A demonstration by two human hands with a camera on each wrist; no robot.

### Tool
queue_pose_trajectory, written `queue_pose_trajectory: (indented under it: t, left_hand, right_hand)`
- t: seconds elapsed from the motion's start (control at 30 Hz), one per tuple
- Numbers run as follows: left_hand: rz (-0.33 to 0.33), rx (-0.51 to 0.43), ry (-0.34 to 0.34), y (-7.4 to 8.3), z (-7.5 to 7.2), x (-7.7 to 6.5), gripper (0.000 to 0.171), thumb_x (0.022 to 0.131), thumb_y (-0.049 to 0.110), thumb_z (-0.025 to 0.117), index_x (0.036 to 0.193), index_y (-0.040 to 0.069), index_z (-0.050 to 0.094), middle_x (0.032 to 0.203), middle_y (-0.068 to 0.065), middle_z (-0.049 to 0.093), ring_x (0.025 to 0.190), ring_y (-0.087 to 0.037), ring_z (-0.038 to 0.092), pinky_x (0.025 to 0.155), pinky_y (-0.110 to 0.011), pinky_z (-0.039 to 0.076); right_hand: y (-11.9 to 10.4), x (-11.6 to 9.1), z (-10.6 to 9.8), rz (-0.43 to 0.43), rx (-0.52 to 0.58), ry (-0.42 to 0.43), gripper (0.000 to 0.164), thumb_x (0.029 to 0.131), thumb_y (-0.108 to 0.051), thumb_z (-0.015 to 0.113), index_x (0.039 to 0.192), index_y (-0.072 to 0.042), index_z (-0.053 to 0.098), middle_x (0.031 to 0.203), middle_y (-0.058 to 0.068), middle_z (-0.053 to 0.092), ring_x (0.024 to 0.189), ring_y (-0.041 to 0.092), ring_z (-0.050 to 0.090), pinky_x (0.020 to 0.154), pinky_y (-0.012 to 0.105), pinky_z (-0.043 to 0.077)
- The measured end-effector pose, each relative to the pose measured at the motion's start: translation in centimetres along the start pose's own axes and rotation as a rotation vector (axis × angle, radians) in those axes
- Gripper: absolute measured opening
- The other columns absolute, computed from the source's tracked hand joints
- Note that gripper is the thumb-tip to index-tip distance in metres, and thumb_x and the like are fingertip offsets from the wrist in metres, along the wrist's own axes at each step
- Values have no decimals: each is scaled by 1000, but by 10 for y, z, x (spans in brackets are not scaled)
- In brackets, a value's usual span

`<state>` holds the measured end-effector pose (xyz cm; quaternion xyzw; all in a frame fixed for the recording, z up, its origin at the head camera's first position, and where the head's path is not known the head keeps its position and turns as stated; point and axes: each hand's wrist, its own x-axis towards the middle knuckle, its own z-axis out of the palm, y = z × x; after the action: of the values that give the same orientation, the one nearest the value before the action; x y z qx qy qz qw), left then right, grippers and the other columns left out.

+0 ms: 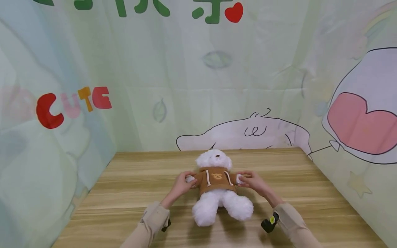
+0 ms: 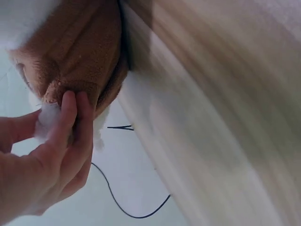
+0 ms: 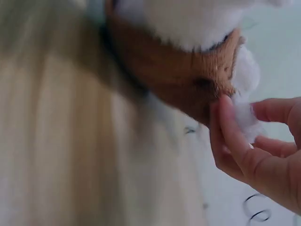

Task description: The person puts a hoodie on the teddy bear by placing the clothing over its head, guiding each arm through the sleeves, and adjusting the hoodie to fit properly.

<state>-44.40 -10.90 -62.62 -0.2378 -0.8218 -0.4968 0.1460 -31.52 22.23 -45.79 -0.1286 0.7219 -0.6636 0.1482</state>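
Observation:
A white plush bear (image 1: 218, 193) in a brown hooded sweater (image 1: 215, 179) lies on its back on the wooden table (image 1: 130, 193), head toward the far wall. My left hand (image 1: 185, 182) pinches the bear's white paw (image 2: 47, 120) at the cuff of the brown sleeve (image 2: 75, 56). My right hand (image 1: 248, 181) pinches the other white paw (image 3: 247, 110) where it leaves the brown sleeve (image 3: 188, 80). Both hands sit at the bear's sides, level with its chest.
Pale green cartoon-printed cloth walls (image 1: 62, 137) close the table on the left, back and right. Bare tabletop lies on both sides of the bear and in front of it. Wrist-worn devices (image 1: 269, 222) sit at my sleeves.

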Motion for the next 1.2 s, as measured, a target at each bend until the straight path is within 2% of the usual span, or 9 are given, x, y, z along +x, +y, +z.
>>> queue_pose_trajectory:
  t: [0.13, 0.23, 0.4, 0.67, 0.8, 0.97, 1.03, 1.1, 1.2]
  left_hand:
    - [-52, -34, 24, -23, 7, 3, 31, 75, 32, 70, 100, 15, 65, 85, -3, 65, 66, -9, 58, 48, -22, 47]
    - [-105, -58, -15, -4, 1, -4, 29, 80, 17, 66, 102, -1, 61, 85, -14, 64, 62, -15, 62, 49, -26, 50]
    - [-215, -170, -88, 28, -7, -12, 31, 84, 22, 60, 103, -2, 59, 88, -12, 63, 51, -9, 62, 48, -22, 51]
    - [-339, 47, -140, 144, -38, -14, 56, 87, 40, 52, 121, -4, 48, 90, -17, 62, 56, -17, 60, 50, -30, 50]
    - [-359, 88, -143, 167, -43, -14, 62, 86, 47, 50, 126, 0, 44, 95, -18, 61, 57, -17, 57, 49, -30, 47]
    - [-356, 107, -125, 193, -51, -20, 54, 89, 37, 49, 124, -4, 44, 116, -30, 51, 83, -32, 59, 48, -31, 48]
    - [-423, 106, -128, 212, -56, -21, 49, 90, 29, 51, 123, -6, 44, 119, -34, 47, 95, -41, 55, 51, -37, 50]
    - [-414, 125, -106, 194, -52, -21, 56, 89, 43, 46, 123, -2, 46, 118, -32, 49, 97, -41, 55, 54, -36, 50]
    - [-390, 187, -73, 104, -33, -10, 64, 85, 57, 44, 124, 6, 47, 122, -24, 51, 101, -37, 54, 63, -37, 50]
  right_hand:
    - [-12, 4, 5, -61, -46, 109, 43, 89, -8, 51, 120, 20, 38, 97, 8, 58, 78, 4, 61, 75, 20, 51]
    - [-14, 7, 9, -38, -73, 124, 42, 90, -9, 50, 120, 17, 39, 96, 10, 58, 75, 5, 61, 74, 22, 51]
    - [-4, 11, 14, 46, -154, 86, 40, 91, -16, 50, 121, 9, 37, 90, 6, 56, 66, 4, 58, 62, 19, 49]
    - [-6, 9, 14, 102, -127, 140, 51, 93, -32, 44, 133, -6, 25, 122, 26, 44, 86, 22, 64, 62, 22, 49]
    - [-5, 9, 13, 123, -109, 120, 58, 93, -35, 42, 139, -11, 16, 134, 28, 29, 96, 31, 60, 71, 27, 50]
    - [-3, 9, 14, 136, -118, 107, 55, 93, -37, 42, 138, -13, 20, 136, 27, 29, 98, 30, 59, 75, 30, 50]
    - [-3, 10, 15, 134, -129, 111, 55, 92, -38, 42, 137, -14, 22, 135, 26, 32, 98, 28, 60, 76, 32, 50]
    - [-4, 10, 16, 126, -157, 113, 56, 92, -39, 42, 138, -14, 21, 135, 27, 32, 97, 28, 60, 76, 33, 50]
    - [-7, 9, 14, 100, -190, 136, 57, 93, -39, 41, 138, -11, 19, 133, 31, 33, 98, 35, 59, 72, 35, 51]
